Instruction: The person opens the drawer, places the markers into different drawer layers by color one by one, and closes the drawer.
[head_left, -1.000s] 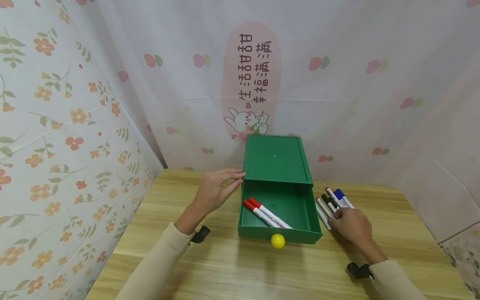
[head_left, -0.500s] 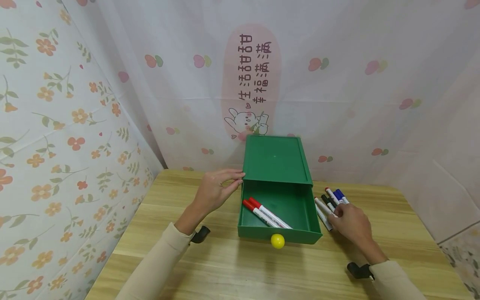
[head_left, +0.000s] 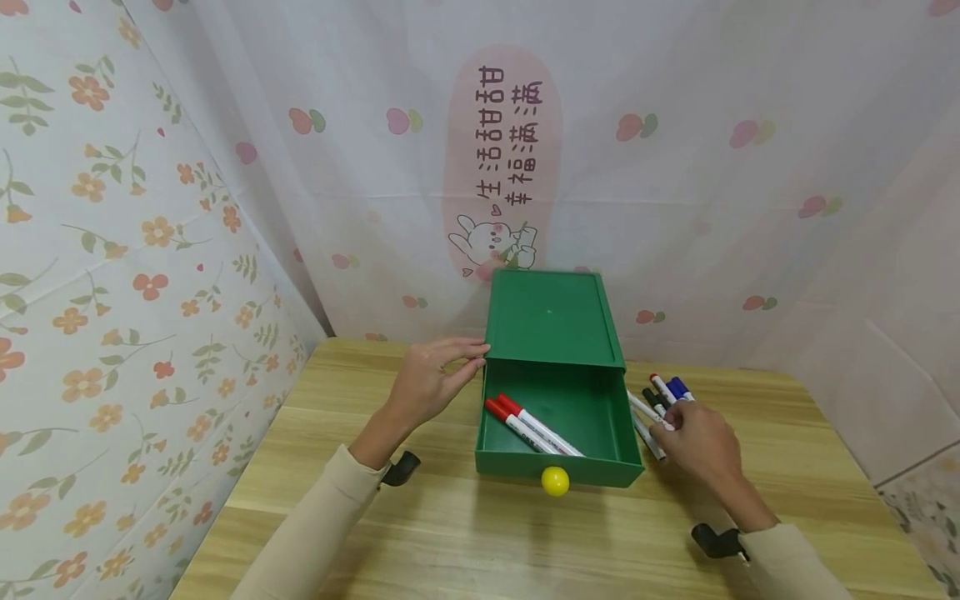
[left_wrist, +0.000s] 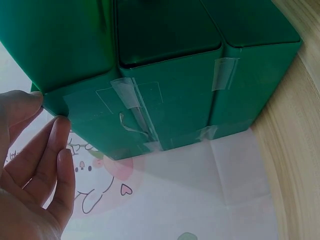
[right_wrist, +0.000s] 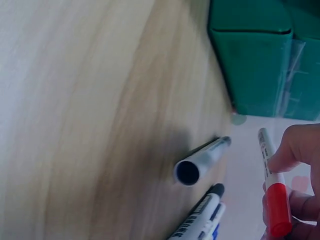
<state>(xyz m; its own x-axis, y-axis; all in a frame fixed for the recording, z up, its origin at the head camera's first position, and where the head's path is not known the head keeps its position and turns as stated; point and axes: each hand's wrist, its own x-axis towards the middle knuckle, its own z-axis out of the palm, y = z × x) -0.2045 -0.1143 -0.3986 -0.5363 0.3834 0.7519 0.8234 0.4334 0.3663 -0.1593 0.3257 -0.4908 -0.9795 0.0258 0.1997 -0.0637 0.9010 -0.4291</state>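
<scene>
My left hand (head_left: 431, 383) pinches the front edge of a green drawer box (head_left: 551, 321) at its upper left corner. In the left wrist view, thumb and fingertips meet at the corner of that green box (left_wrist: 170, 100). The top drawer (head_left: 592, 417) is pulled out, and two red-capped markers (head_left: 540, 433) lie slanted inside it. To the right of the box, my right hand (head_left: 705, 442) holds a marker (head_left: 645, 410) between thumb and fingers. The right wrist view shows its red cap (right_wrist: 278, 210) toward the palm, with its white barrel pointing away.
Beside the right hand lie a loose white marker (head_left: 649, 437), black-capped markers (head_left: 652, 400), a red-capped one (head_left: 662, 387) and blue-capped ones (head_left: 679, 388). A yellow ball knob (head_left: 555, 481) sticks out from the drawer front. Behind the wooden table (head_left: 450, 533) hangs a patterned curtain (head_left: 360, 208).
The marker in my right hand has shifted up and left, its far end now beside the drawer's right wall. My left hand and the drawer stay where they were.
</scene>
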